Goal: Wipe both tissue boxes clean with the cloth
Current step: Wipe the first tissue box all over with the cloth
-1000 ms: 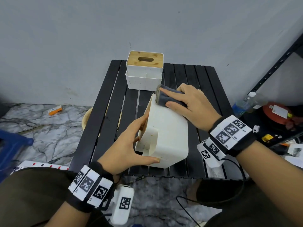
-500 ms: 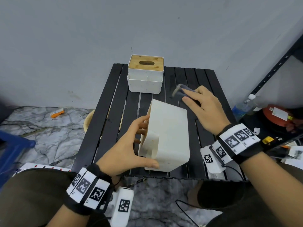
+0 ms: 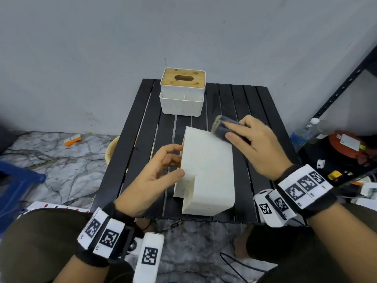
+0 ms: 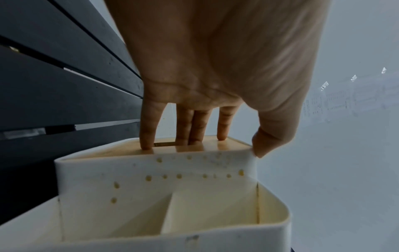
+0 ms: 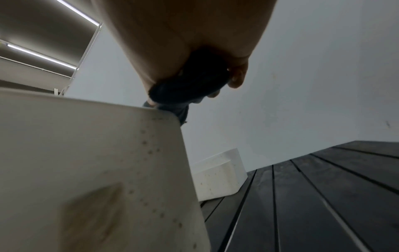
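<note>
A white tissue box point(image 3: 208, 166) lies on its side near the front of the black slatted table point(image 3: 255, 111), speckled with brown spots point(image 4: 172, 179). My left hand point(image 3: 163, 170) holds its left end. The fingers point(image 4: 183, 129) press on the wooden lid point(image 4: 228, 145), and the thumb sits on the edge of the side compartment. My right hand point(image 3: 251, 144) grips a folded grey cloth point(image 3: 222, 127) and presses it on the box's far right top corner point(image 5: 164, 117). A second white tissue box point(image 3: 182, 92) with a wooden lid stands upright at the table's back edge.
The grey wall is close behind the table. To the right stand a black rack point(image 3: 346, 82), a plastic bottle point(image 3: 306, 131) and a red round item point(image 3: 344, 144). A blue stool point(image 3: 16, 180) and an orange scrap point(image 3: 72, 139) are on the marble floor to the left.
My right hand swung the cloth off the box's far edge to the right, then brought it back onto the far right corner. My left hand kept its hold on the box.
</note>
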